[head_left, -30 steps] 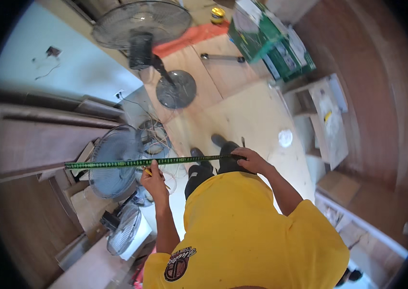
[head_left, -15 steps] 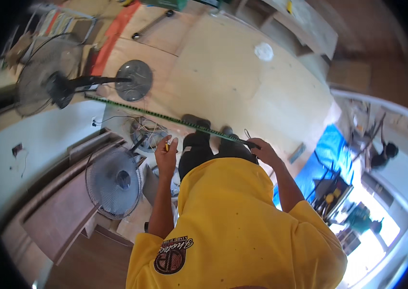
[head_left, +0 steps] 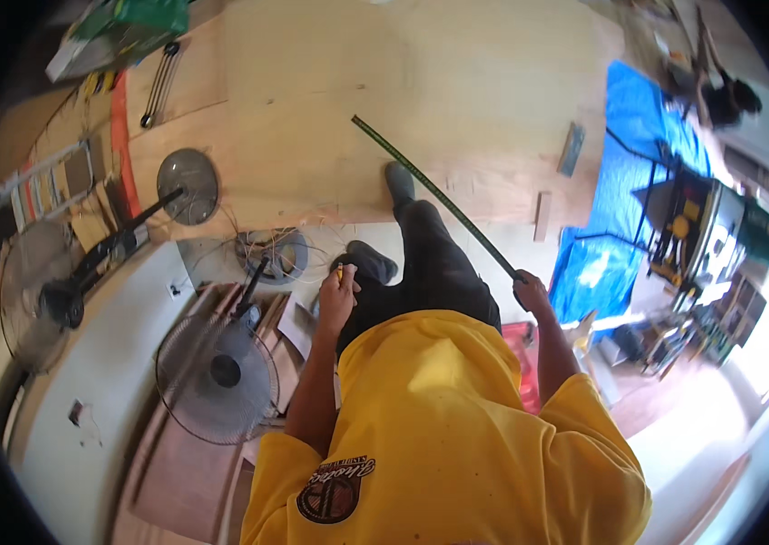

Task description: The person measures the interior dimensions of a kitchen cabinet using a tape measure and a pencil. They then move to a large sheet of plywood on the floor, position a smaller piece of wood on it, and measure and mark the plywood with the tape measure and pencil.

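My right hand (head_left: 532, 296) is closed around one end of a long green ruler (head_left: 439, 195) with dark markings. From that hand the ruler slants away to the upper left, past my right leg, and its far end hangs over the pale plywood (head_left: 493, 100). Between the closed fingers of my left hand (head_left: 336, 298), a short yellow pencil (head_left: 340, 272) sticks up. That hand is held over my left thigh, apart from the ruler.
Two fans, one grey-bladed (head_left: 218, 372) and one on a round base (head_left: 188, 186), stand at left amid loose wires. A grey block (head_left: 571, 149) and a wood strip (head_left: 542, 216) lie on the plywood. Right of it are a blue tarp (head_left: 625, 195) and a tool stand (head_left: 689, 227).
My view has turned rightward. The ruler has swung from pointing left to pointing toward the far side, over the plywood. One foot now stands on the plywood; both hands keep their hold.
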